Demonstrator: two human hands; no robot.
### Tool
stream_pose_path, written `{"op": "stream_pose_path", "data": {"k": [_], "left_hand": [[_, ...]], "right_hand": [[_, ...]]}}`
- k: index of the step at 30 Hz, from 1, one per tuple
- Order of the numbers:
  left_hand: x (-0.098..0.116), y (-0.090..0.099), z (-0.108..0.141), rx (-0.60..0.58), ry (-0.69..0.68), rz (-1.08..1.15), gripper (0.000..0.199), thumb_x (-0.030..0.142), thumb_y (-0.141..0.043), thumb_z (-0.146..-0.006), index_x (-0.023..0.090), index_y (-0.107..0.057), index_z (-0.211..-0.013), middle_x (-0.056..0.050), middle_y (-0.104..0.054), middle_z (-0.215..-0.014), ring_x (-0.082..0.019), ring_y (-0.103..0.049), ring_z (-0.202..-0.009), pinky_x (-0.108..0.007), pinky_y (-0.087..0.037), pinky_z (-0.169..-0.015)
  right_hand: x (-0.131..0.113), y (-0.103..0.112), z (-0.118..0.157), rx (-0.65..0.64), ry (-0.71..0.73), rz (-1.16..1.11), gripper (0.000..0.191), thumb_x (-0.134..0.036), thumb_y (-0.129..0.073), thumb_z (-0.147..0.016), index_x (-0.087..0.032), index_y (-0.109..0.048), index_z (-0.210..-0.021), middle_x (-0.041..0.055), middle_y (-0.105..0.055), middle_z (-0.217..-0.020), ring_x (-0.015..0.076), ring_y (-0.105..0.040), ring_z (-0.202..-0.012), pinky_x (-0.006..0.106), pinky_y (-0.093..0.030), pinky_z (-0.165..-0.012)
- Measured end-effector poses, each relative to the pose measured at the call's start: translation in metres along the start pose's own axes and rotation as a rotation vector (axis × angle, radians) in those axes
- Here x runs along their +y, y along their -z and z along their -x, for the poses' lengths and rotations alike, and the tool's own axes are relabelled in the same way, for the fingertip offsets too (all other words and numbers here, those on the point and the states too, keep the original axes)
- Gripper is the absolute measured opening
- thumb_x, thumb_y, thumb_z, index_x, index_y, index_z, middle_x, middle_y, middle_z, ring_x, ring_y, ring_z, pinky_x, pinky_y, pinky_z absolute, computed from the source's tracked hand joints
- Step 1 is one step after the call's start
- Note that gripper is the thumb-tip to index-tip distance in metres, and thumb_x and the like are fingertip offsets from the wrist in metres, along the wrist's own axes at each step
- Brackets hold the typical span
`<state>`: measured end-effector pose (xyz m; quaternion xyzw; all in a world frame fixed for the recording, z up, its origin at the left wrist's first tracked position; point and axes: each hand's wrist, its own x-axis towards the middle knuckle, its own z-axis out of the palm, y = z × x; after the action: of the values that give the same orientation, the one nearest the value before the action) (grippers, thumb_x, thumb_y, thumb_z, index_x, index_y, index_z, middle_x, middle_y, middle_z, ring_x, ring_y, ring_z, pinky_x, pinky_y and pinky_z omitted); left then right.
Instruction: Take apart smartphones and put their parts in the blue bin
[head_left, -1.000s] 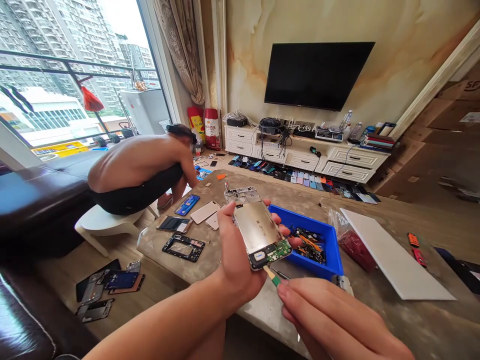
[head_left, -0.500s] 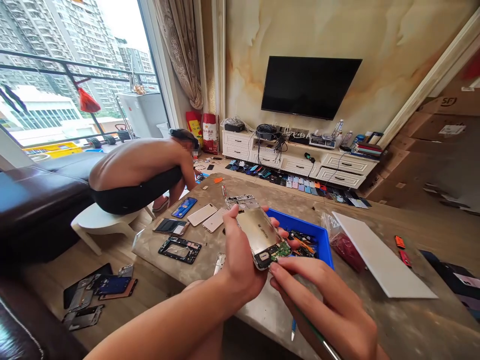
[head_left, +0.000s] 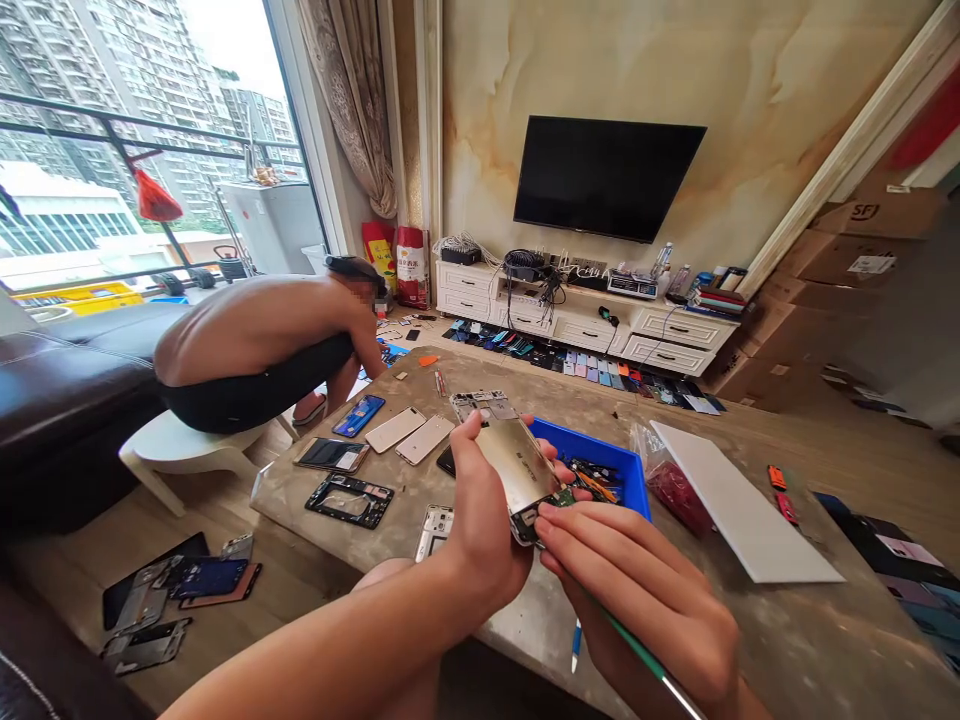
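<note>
My left hand (head_left: 481, 515) is closed around an opened phone (head_left: 514, 465), with its gold metal plate facing up and its circuit board at the near end. My right hand (head_left: 645, 585) pinches a thin green-and-silver tool (head_left: 639, 652) at the phone's near right corner. The tool's tip is hidden behind the fingers. Beyond the phone a silver phone frame (head_left: 484, 402) sticks out, partly covered by my left hand. A blue tray (head_left: 637, 485) of small parts stands behind my hands. Left of them lie two gold phone back covers (head_left: 395, 430) and a black phone frame (head_left: 350, 500).
On the table (head_left: 720, 620) are a white board (head_left: 742, 500), a bag of red material (head_left: 679, 495), a blue phone (head_left: 360, 415) and a blue-tipped pen (head_left: 576, 645). Another person (head_left: 262, 325) crouches on a white stool (head_left: 176, 455). Phone parts (head_left: 214, 578) lie on the floor at left.
My right fingers have shifted up and in over the phone's near end, now covering more of the circuit board. My view has turned slightly right. The phone stays in my left hand.
</note>
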<state>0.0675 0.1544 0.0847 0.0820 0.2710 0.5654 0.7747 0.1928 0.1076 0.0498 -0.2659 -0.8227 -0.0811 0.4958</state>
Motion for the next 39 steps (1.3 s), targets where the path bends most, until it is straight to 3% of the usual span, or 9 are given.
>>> {"op": "stream_pose_path", "data": {"k": [10, 14, 19, 23, 25, 28, 32, 35, 39], "left_hand": [[0.002, -0.003, 0.001, -0.011, -0.010, 0.026, 0.046, 0.058, -0.039, -0.092, 0.018, -0.060, -0.100, -0.004, -0.060, -0.073, -0.018, -0.062, -0.060, -0.029, -0.053, -0.059], [0.005, -0.002, 0.001, -0.048, 0.038, 0.083, 0.049, 0.058, -0.036, -0.094, 0.018, -0.062, -0.101, -0.004, -0.061, -0.074, -0.019, -0.063, -0.062, -0.030, -0.054, -0.059], [0.009, -0.001, -0.001, -0.094, 0.090, 0.130, 0.045, 0.053, -0.038, -0.094, 0.016, -0.063, -0.101, -0.005, -0.061, -0.073, -0.021, -0.064, -0.063, -0.033, -0.056, -0.059], [0.014, -0.002, 0.000, -0.119, 0.093, 0.136, 0.047, 0.052, -0.037, -0.095, 0.015, -0.064, -0.100, -0.006, -0.061, -0.074, -0.021, -0.064, -0.063, -0.035, -0.056, -0.059], [0.016, -0.002, 0.001, -0.126, 0.093, 0.139, 0.049, 0.053, -0.035, -0.095, 0.015, -0.065, -0.099, -0.007, -0.061, -0.074, -0.021, -0.063, -0.063, -0.035, -0.056, -0.060], [0.018, 0.000, 0.000, -0.157, 0.102, 0.141, 0.051, 0.054, -0.034, -0.095, 0.014, -0.065, -0.098, -0.007, -0.061, -0.074, -0.021, -0.063, -0.064, -0.036, -0.057, -0.060], [0.018, 0.002, 0.000, -0.180, 0.114, 0.124, 0.052, 0.054, -0.033, -0.095, 0.013, -0.066, -0.097, -0.008, -0.060, -0.074, -0.022, -0.064, -0.064, -0.037, -0.057, -0.061], [0.018, 0.002, -0.001, -0.172, 0.118, 0.113, 0.053, 0.053, -0.033, -0.095, 0.012, -0.066, -0.097, -0.009, -0.062, -0.077, -0.022, -0.063, -0.065, -0.037, -0.057, -0.061], [0.016, 0.001, -0.001, -0.162, 0.132, 0.121, 0.052, 0.051, -0.033, -0.095, 0.012, -0.067, -0.100, -0.011, -0.064, -0.081, -0.022, -0.064, -0.066, -0.038, -0.057, -0.061]], "right_hand": [[-0.002, 0.001, -0.003, -0.006, -0.055, -0.045, 0.031, 0.003, -0.068, -0.084, -0.008, -0.072, -0.113, 0.0117, -0.075, -0.107, 0.0205, -0.067, -0.105, 0.034, -0.059, -0.091], [-0.006, 0.003, 0.002, 0.034, -0.063, -0.018, 0.027, 0.002, -0.069, -0.082, -0.010, -0.075, -0.106, 0.0103, -0.070, -0.092, 0.0204, -0.066, -0.091, 0.034, -0.060, -0.080], [-0.013, 0.003, 0.008, -0.029, -0.007, -0.107, 0.027, -0.001, -0.066, -0.085, -0.011, -0.073, -0.109, 0.0077, -0.070, -0.088, 0.0171, -0.066, -0.081, 0.027, -0.060, -0.072], [-0.014, 0.008, 0.001, 0.053, -0.075, -0.091, 0.019, -0.006, -0.062, -0.089, -0.014, -0.075, -0.101, 0.0053, -0.072, -0.085, 0.0129, -0.070, -0.074, 0.019, -0.061, -0.071], [-0.014, 0.016, -0.005, 0.006, -0.115, -0.055, 0.018, -0.011, -0.061, -0.092, -0.016, -0.074, -0.102, 0.0043, -0.074, -0.084, 0.0131, -0.073, -0.073, 0.016, -0.061, -0.069], [-0.014, 0.028, -0.009, -0.097, -0.171, 0.004, 0.020, -0.012, -0.063, -0.089, -0.019, -0.073, -0.105, 0.0040, -0.077, -0.088, 0.0163, -0.076, -0.075, 0.019, -0.063, -0.071], [-0.013, 0.028, -0.004, -0.020, -0.275, 0.046, 0.023, -0.009, -0.064, -0.085, -0.021, -0.071, -0.103, 0.0028, -0.079, -0.090, 0.0178, -0.077, -0.078, 0.022, -0.064, -0.075], [-0.010, 0.024, -0.001, 0.015, -0.213, 0.006, 0.021, -0.009, -0.064, -0.087, -0.019, -0.070, -0.103, 0.0026, -0.079, -0.090, 0.0152, -0.077, -0.079, 0.019, -0.062, -0.077], [-0.008, 0.026, 0.001, -0.053, -0.202, 0.001, 0.017, -0.010, -0.065, -0.089, -0.017, -0.069, -0.104, 0.0026, -0.079, -0.095, 0.0117, -0.075, -0.087, 0.015, -0.059, -0.086]]}}
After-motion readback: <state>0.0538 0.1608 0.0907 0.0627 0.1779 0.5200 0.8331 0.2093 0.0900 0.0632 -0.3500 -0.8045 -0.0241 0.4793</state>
